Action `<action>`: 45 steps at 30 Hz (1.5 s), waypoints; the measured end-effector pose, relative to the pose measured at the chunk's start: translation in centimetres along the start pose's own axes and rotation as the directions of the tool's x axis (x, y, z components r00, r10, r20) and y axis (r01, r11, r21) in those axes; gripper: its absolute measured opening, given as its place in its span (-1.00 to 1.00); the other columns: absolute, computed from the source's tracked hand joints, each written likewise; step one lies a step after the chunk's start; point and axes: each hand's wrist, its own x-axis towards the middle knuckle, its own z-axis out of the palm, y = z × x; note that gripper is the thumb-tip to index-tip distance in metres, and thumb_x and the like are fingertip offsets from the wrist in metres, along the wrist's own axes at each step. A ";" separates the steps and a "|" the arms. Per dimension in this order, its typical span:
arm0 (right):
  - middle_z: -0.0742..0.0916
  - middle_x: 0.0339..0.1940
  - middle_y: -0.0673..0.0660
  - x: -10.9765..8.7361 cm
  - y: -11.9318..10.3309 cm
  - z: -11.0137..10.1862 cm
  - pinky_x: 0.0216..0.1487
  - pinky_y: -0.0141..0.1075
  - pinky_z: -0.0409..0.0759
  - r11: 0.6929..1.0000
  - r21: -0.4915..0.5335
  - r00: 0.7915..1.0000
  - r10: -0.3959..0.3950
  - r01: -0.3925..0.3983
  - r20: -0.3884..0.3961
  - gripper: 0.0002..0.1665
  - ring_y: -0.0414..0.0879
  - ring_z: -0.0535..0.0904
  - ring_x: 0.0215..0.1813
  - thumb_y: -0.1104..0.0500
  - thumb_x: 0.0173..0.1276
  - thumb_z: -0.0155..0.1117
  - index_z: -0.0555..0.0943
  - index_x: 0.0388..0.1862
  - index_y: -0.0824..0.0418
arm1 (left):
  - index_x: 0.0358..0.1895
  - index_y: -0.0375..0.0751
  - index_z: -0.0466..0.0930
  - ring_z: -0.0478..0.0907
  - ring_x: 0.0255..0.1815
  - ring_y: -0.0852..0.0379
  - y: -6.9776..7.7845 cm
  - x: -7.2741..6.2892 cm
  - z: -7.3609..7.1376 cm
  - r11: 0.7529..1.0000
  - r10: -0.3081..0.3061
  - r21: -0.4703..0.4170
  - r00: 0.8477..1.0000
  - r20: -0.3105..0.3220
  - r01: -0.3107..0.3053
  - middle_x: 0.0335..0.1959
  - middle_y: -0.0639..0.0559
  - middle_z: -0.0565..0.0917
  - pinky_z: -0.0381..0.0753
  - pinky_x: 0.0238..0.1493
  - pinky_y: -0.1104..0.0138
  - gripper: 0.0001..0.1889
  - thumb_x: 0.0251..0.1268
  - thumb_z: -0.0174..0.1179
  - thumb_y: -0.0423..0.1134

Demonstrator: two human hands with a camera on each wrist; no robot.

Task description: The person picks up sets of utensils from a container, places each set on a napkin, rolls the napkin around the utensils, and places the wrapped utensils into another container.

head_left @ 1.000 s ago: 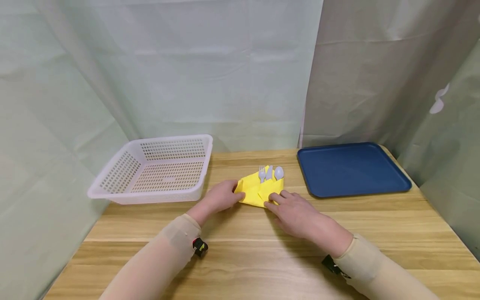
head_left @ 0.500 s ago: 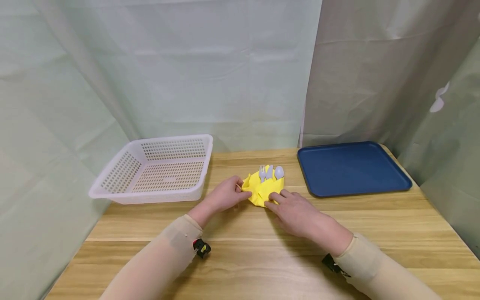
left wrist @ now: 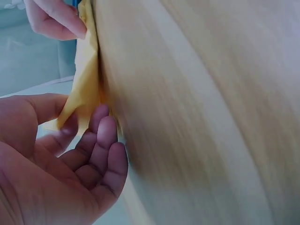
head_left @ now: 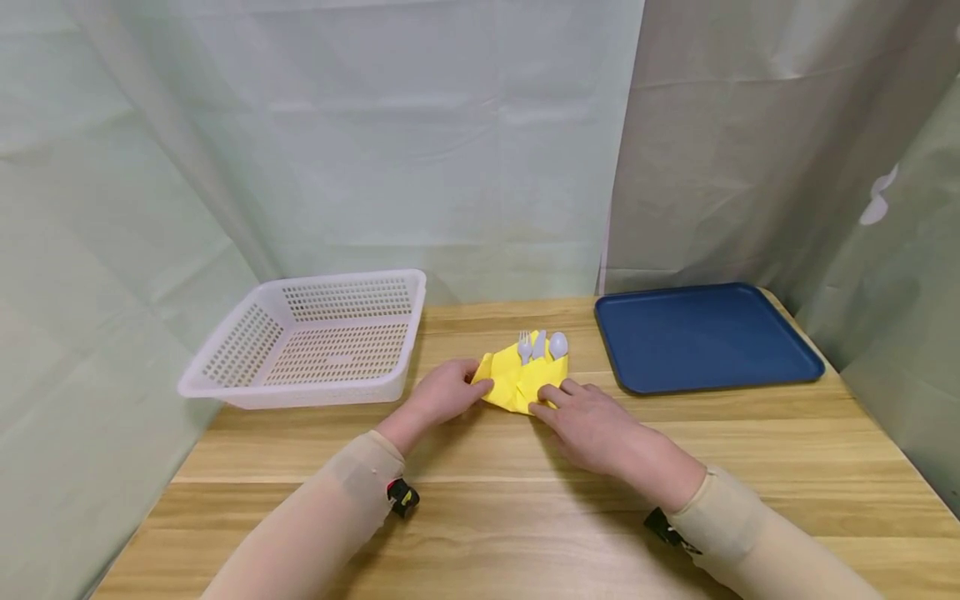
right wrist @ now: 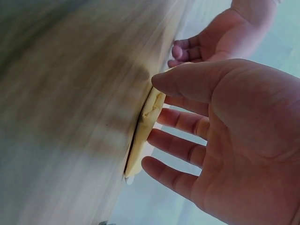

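A folded yellow napkin [head_left: 504, 385] lies on the wooden table in the head view. The pale plastic fork [head_left: 524, 344], knife [head_left: 539, 343] and spoon [head_left: 558, 344] poke out of its far side, their lower parts hidden in the folds. My left hand [head_left: 442, 392] pinches the napkin's left corner between thumb and index finger, which the left wrist view confirms with the yellow cloth [left wrist: 84, 89] between them. On the near right part of the napkin rest the fingertips of my right hand [head_left: 596, 429]. Its fingers look extended and spread in the right wrist view.
A white perforated basket [head_left: 412, 333] stands at the back left of the table [head_left: 495, 517]. At the back right lies a flat blue tray [head_left: 705, 337]. Grey-green sheets [head_left: 390, 150] hang behind and beside the table.
My left hand first moved right, bunching the napkin's left side, then came back left, and that side lies flatter again. The right hand and the cutlery have stayed in place.
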 end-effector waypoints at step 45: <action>0.68 0.24 0.14 -0.3 -0.4 0.0 0.12 0.01 0.73 1.000 -0.020 0.999 -0.008 0.007 -0.032 -0.42 0.11 0.60 0.25 0.13 0.52 0.50 0.67 0.46 0.18 | -0.29 -0.19 0.73 0.47 -0.55 0.17 4.0 -1.2 1.5 0.988 0.138 0.090 0.973 -0.185 -0.123 -0.55 0.12 0.61 0.49 -0.44 0.32 -0.85 0.48 0.46 -0.25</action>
